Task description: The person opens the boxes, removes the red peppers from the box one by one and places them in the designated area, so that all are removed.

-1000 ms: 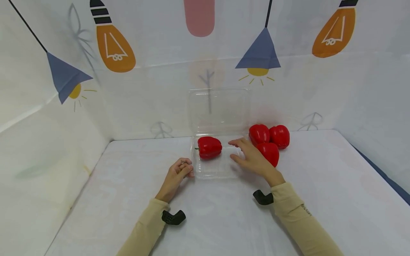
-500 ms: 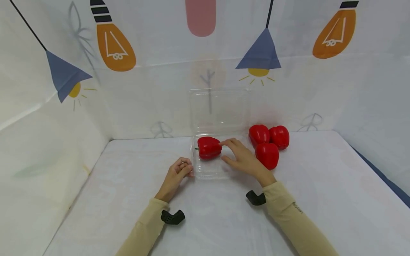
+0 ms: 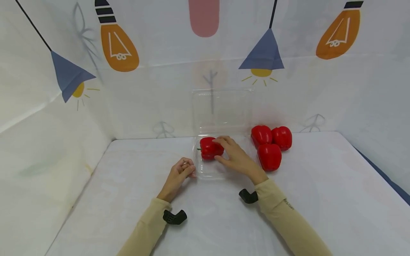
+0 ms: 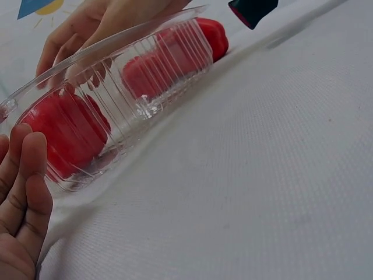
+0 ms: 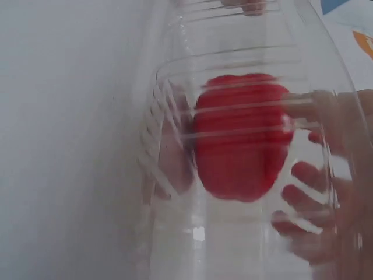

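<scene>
A red bell pepper [image 3: 209, 148] lies on its side, stem to the left, in the left part of a clear plastic clamshell container [image 3: 209, 174]. My right hand [image 3: 235, 156] reaches over the container, its fingers spread beside the pepper's right end. In the right wrist view one finger meets the pepper [image 5: 242, 140] while other fingers stand apart from it. At the container's front left corner, my left hand [image 3: 178, 175] has its fingers bent and thumb against the edge. The left wrist view shows those fingertips close against the clear wall [image 4: 111, 111].
Several things are near: three red bell peppers [image 3: 269, 157] grouped right of the container, whose raised lid [image 3: 222, 110] leans at the back wall. A black camera mount [image 3: 174, 217] sits on the left wrist, another mount [image 3: 248, 196] on the right. White cloth [image 3: 205, 220] covers the table.
My right hand has moved left, away from the three grouped peppers and over to the pepper in the container. The left hand has stayed at the container's edge.
</scene>
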The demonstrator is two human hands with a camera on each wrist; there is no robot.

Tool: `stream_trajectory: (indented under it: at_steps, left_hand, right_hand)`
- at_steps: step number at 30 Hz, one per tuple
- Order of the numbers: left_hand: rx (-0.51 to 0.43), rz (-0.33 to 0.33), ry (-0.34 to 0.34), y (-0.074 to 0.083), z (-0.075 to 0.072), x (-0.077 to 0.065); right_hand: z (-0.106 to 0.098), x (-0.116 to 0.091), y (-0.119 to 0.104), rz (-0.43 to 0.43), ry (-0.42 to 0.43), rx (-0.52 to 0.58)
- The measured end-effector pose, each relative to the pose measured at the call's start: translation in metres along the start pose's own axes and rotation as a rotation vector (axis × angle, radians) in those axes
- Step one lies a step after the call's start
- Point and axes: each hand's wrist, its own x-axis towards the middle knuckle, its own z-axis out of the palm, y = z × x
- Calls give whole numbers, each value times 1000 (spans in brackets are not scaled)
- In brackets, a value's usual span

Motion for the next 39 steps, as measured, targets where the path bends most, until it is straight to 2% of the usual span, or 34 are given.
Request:
stream_trajectory:
  at_steps: [6,12,15,25,32,39]
  left_hand:
    - [-9,17,-19,1,0,0]
    - [0,18,9,1,-1,0]
    - [4,22,16,0,-1,0]
    - [14,30,-10,-1,-1,0]
    - [41,24,7,-2,0,0]
    - [50,15,1,-2,-1,0]
  right_hand:
    - [11,9,-8,-30,19,-29]
    - [20,20,-8,-76,70,-125]
    - [22,23,-6,-89,75,-134]
    - [26,24,-2,-73,37,-166]
    - [25,25,-2,-73,45,-192]
    - [22,22,-2,-17,76,-180]
